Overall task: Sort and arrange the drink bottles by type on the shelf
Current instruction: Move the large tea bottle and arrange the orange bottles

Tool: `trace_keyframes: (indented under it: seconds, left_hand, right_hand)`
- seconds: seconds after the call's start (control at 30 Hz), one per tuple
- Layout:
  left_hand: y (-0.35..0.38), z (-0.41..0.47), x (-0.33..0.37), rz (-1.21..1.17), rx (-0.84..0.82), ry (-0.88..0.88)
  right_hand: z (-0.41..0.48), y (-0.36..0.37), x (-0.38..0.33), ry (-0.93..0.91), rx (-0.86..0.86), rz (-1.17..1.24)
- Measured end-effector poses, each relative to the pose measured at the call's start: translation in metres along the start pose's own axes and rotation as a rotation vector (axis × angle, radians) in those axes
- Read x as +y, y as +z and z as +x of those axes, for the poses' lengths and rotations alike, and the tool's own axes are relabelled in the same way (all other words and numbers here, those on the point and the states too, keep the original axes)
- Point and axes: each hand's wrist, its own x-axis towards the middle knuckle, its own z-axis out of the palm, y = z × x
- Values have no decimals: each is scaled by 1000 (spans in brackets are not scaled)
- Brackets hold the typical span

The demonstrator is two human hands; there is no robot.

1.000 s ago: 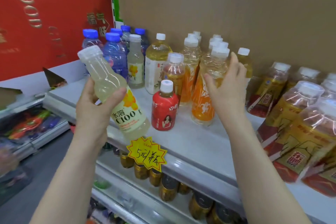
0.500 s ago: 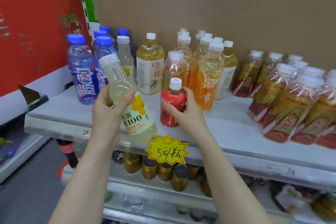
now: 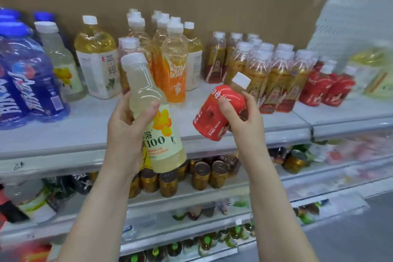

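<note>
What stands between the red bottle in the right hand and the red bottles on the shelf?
A group of amber bottles with red-and-gold labels, as the head view shows.

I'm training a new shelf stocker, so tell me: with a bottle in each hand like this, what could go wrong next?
1. Both hands are full: the left hand grips the pale C100 bottle, the right hand the small red bottle, so neither could steady neighbours.
2. The matching red bottles stand close beside the amber bottles; slotting one in might topple some.
</note>
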Motion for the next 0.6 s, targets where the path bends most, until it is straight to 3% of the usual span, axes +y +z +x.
trace_keyframes:
  seconds: [0.3,0.6]
  left_hand:
    - [135,-35,-54,38,-152,-76]
    - [294,-70,-122,29,-207,-126]
  right_hand:
    - [5,-148,19,30,131,-20]
    - [68,-314,42,14,237,-180]
